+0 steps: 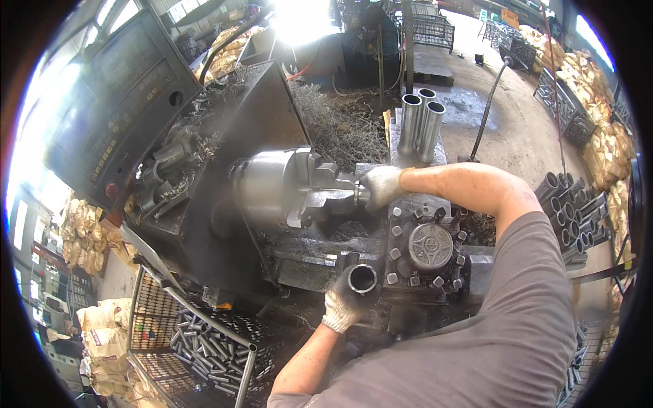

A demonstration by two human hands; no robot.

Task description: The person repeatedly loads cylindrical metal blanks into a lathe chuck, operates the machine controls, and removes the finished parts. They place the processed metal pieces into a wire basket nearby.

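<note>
A lathe chuck (267, 180) with stepped metal jaws fills the middle of the view. My gloved right hand (382, 186) reaches across to the jaws, its fingers closed around the end of a metal tube (358, 194) seated between them; most of that piece is hidden by the hand and the jaws. Lower down, my gloved left hand (343, 304) grips another metal tube (362, 279), its round open end facing up. That glove is dark-stained over the fingers. Just right of both hands is the square tool post (430, 246), ringed with bolts.
Three shiny tubes (422, 126) stand upright beyond my right hand. A wire basket (197, 319) of cut tubes sits at lower left. More tubes (571, 214) are stacked at right. Metal shavings (340, 126) lie behind the chuck; a control panel (112, 102) rises at left.
</note>
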